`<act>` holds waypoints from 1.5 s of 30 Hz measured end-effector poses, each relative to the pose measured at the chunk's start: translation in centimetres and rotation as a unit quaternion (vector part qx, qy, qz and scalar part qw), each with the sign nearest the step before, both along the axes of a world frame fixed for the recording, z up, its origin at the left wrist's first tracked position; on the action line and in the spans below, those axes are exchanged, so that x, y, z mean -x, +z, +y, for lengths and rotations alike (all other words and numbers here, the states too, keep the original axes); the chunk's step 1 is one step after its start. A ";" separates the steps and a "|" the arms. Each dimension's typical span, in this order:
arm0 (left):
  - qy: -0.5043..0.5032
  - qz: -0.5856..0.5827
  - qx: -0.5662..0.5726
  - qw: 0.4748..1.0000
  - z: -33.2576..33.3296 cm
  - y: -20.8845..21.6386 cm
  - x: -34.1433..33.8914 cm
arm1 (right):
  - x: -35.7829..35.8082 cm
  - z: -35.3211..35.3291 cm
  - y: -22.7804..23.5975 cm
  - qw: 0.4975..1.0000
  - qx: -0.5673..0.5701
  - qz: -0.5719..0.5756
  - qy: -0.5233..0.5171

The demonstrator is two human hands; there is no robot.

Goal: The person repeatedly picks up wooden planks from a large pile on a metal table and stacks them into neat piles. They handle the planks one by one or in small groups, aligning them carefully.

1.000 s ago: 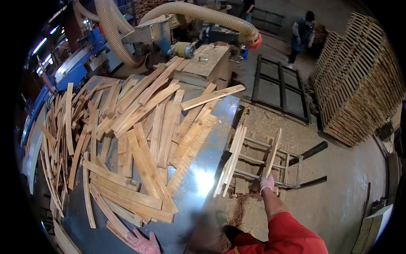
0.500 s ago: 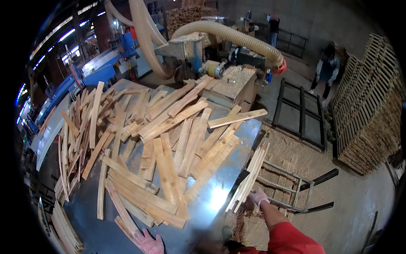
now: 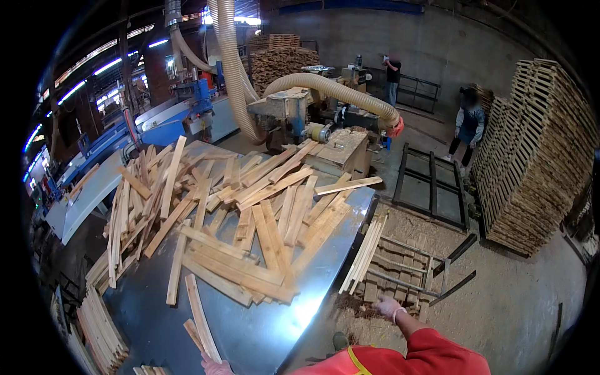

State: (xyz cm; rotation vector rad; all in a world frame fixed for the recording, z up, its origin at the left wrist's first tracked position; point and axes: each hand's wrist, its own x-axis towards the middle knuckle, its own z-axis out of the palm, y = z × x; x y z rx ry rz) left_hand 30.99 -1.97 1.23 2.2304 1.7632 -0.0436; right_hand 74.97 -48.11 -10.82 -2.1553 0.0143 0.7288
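Atop metal table (image 3: 259, 325), plain slats (image 3: 269, 240)

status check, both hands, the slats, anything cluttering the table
Left hand at near end of a wooden slat, grip unclear. Right hand near metal rack, no slat visible in it. Loose slats heaped across the tabletop.

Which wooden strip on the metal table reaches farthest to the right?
The strip lying nearly crosswise at the upper right of the pile; its right tip juts past all the others.
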 end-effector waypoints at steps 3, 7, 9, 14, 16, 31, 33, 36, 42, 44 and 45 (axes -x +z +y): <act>0.032 -0.170 -0.002 0.985 -0.4 -1.0 4.6 | 4.5 -1.0 -4.1 0.983 0.099 -0.035 0.153; 0.086 -0.519 0.196 0.828 0.3 0.0 7.4 | 6.5 -1.0 -3.2 0.952 0.145 -0.098 0.251; 0.059 -0.687 0.268 0.673 2.0 -1.8 7.9 | 6.1 1.9 -1.0 0.968 0.112 -0.064 0.215; 0.154 -0.708 0.422 0.544 -1.4 -7.2 8.5 | 7.0 7.1 4.2 0.990 0.039 -0.016 0.138; 0.181 -0.675 0.504 0.508 -5.0 -8.5 8.7 | 7.0 9.0 3.6 0.981 0.016 -0.042 0.187; 0.051 -0.531 0.487 0.692 -6.6 -11.5 10.9 | 10.4 8.2 0.0 0.937 0.151 0.015 0.316; 0.095 -0.538 0.469 0.694 -7.3 -9.7 9.7 | 10.4 7.9 0.0 0.949 0.135 0.029 0.282; 0.126 -0.538 0.448 0.703 -7.8 -7.3 8.2 | 10.7 7.9 -0.3 0.950 0.120 0.037 0.287; 0.124 -0.535 0.452 0.703 -7.6 -6.6 8.7 | 11.3 7.6 -2.1 0.940 0.106 0.014 0.324; 0.138 -0.584 0.482 0.638 -7.4 -8.7 8.7 | 9.7 6.3 -4.0 0.917 0.139 -0.017 0.374; 0.142 -0.590 0.488 0.628 -7.3 -9.4 8.8 | 9.4 6.3 -4.6 0.903 0.154 -0.031 0.400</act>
